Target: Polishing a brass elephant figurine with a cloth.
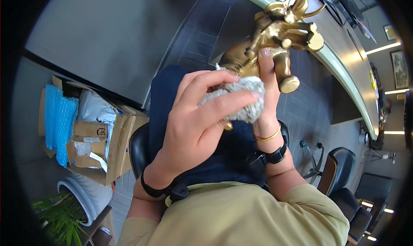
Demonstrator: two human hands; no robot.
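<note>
A gold-coloured elephant figurine is tipped over in front of me, its feet facing right and its tusks towards the top. My right hand grips its body from below, the thumb lying along the belly between the legs. Pinched between the thumb and fingers of my left hand is a bunched grey fluffy cloth. The cloth lies over the near end of the figurine and hides that part, as well as some of my right palm. A small gold tip shows below the cloth.
A curved desk with cables and papers runs along the right. On the left are an open cardboard box with blue bubble wrap, a potted plant and a dark panel. An office chair stands at lower right.
</note>
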